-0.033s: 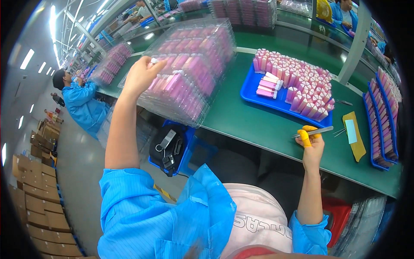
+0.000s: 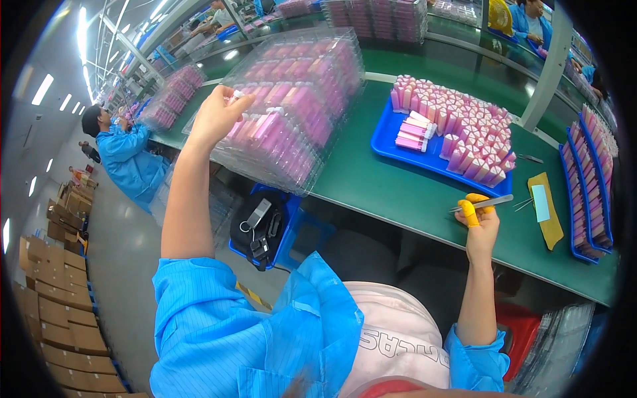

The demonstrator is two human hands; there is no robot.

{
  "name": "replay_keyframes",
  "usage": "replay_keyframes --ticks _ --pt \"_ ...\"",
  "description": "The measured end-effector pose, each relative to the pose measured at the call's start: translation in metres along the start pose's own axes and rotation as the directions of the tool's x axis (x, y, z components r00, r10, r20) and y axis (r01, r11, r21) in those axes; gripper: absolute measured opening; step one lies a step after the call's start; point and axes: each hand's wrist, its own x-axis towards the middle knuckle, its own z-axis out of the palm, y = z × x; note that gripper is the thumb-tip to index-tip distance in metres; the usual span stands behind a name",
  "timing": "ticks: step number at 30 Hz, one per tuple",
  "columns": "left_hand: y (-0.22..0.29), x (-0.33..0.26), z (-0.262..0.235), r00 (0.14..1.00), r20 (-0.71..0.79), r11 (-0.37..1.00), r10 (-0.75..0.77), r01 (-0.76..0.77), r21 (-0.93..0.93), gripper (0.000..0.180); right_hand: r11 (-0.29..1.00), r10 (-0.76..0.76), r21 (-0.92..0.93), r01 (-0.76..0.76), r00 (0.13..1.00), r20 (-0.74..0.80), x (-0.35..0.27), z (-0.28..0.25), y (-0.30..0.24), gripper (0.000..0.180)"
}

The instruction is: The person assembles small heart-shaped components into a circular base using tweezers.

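My left hand (image 2: pixel 219 118) is raised over the left end of a stack of clear plastic trays (image 2: pixel 302 176) filled with pink tubes (image 2: pixel 279 132). Its thumb and fingers are pinched on a small piece with a white end (image 2: pixel 236 95); the rest of that piece is hidden. My right hand (image 2: pixel 482 233) is at the front edge of the bench and wears yellow finger cots. It is closed on metal tweezers (image 2: pixel 501 199), their length lying across the fingers. Beyond it is a blue tray (image 2: pixel 388 142) with many upright pink tubes and several lying flat.
On the green bench (image 2: pixel 371 189), a yellow cloth (image 2: pixel 552 229) bears a light blue slip. Blue trays of tubes (image 2: pixel 577 199) stand at the far right. A blue bin (image 2: pixel 290 205) with a black bag sits below the bench. A co-worker (image 2: pixel 129 159) works at left.
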Motion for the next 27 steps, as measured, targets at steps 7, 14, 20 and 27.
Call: replay_keyframes --ticks 7,14,20,27 --pt "-0.009 0.002 0.002 0.972 0.218 0.981 -0.09 0.124 -0.148 0.051 1.0 0.003 -0.021 -0.002 1.0 0.019 0.0 0.001 0.0 0.022" --pt "-0.001 -0.011 0.018 0.902 -0.368 0.974 0.228 -0.212 0.082 0.04 1.0 0.01 0.003 -0.01 1.0 0.01 -0.004 0.001 -0.004 0.022" --pt "0.098 -0.084 0.051 0.616 -0.468 0.576 0.634 -0.78 -0.246 0.017 1.0 0.005 0.016 -0.005 1.0 0.015 -0.002 0.008 0.002 0.022" --pt "0.16 -0.044 0.183 0.648 -0.062 0.604 0.759 -0.737 -0.301 0.02 0.999 -0.003 -0.036 0.003 1.0 -0.015 -0.005 0.008 -0.001 0.022"
